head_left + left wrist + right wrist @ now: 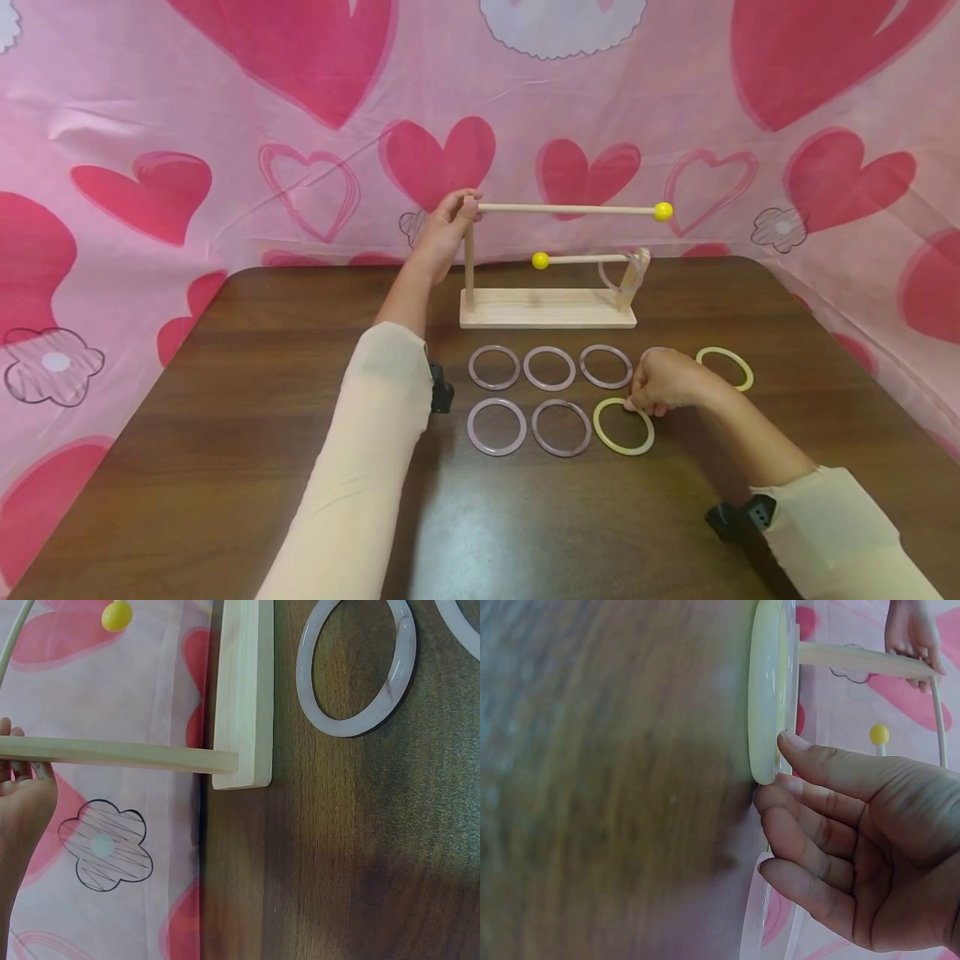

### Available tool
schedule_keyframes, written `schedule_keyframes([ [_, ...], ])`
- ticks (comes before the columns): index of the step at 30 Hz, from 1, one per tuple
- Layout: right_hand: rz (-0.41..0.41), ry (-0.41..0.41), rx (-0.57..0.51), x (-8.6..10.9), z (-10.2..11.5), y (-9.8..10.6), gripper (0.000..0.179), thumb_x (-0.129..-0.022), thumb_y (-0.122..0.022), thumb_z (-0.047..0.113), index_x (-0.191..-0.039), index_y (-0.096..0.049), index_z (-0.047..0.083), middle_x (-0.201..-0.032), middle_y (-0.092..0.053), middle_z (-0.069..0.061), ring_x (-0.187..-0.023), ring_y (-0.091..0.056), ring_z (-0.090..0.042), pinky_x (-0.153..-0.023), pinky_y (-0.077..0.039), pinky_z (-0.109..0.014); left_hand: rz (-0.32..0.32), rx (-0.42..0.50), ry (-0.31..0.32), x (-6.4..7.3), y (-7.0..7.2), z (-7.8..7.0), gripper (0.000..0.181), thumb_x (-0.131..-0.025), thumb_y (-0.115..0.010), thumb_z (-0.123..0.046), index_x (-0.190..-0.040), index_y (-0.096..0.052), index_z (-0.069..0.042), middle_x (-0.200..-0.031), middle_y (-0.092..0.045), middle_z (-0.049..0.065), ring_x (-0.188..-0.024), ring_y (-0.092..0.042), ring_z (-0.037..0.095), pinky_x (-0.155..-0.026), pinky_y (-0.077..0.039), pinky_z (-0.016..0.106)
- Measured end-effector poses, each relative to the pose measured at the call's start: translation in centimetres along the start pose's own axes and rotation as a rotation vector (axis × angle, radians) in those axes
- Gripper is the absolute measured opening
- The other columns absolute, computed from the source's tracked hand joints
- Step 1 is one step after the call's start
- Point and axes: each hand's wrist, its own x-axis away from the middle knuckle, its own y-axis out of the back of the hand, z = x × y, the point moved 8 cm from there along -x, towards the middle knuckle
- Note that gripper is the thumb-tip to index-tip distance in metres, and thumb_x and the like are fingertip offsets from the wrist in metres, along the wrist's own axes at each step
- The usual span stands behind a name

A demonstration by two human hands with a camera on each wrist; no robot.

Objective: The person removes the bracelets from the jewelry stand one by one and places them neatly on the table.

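Observation:
My left hand (pixel 448 229) grips the top of the taller post of a wooden bangle stand (pixel 547 308), where a long rod with a yellow ball end (pixel 663 212) reaches right. The left wrist view shows fingers behind that post (pixel 120 752). With thumb and fingertips, my right hand (pixel 671 379) pinches the edge of a yellow-green bangle (pixel 624 451), the right one of the front row. In the right wrist view this bangle (pixel 763 697) stands edge-on at the thumb tip. A pale translucent bangle (pixel 602 275) hangs on the stand's lower rod, near its short post.
Several pale purple bangles (pixel 497 451) lie in two rows before the stand. One bangle (pixel 660 350) is mostly hidden behind my right hand. Another yellow-green bangle (pixel 742 367) lies at the back row's right end. Behind the brown table (pixel 225 467) hangs a pink heart-print cloth (pixel 300 75).

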Motion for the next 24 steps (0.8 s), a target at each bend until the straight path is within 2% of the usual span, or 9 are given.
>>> schedule_keyframes([
  [12, 0.006, -0.015, -0.002, -0.1, 0.0, 0.0, 0.019, -0.077, -0.073, 0.017, -0.062, -0.066, 0.009, -0.055, -0.059, 0.001, -0.05, -0.058, -0.013, -0.047, -0.047, -0.027, -0.007, 0.002, 0.018, 0.0, 0.1, 0.1, 0.033, -0.096, -0.047, -0.024, -0.124, -0.05, -0.007, -0.114, -0.055, 0.012, -0.109, -0.049, 0.02, -0.095, -0.035, 0.03],
  [17, -0.025, -0.031, -0.003, -0.1, -0.1, 0.5, 0.018, -0.078, -0.072, 0.018, -0.064, -0.066, 0.009, -0.056, -0.06, 0.002, -0.052, -0.06, -0.013, -0.048, -0.048, -0.028, -0.009, -0.006, 0.014, 0.0, 0.1, 0.1, 0.034, -0.095, -0.048, -0.024, -0.124, -0.05, -0.007, -0.115, -0.056, 0.012, -0.109, -0.049, 0.021, -0.095, -0.035, 0.03],
  [24, -0.08, -0.012, 0.005, -0.3, 0.3, 1.3, 0.015, -0.08, -0.07, 0.018, -0.069, -0.069, 0.009, -0.058, -0.062, 0.002, -0.053, -0.061, -0.013, -0.049, -0.049, -0.028, -0.009, 0.01, 0.005, -0.1, 0.1, 0.1, 0.033, -0.096, -0.048, -0.023, -0.124, -0.051, -0.007, -0.111, -0.056, 0.01, -0.109, -0.049, 0.02, -0.095, -0.035, 0.03],
])
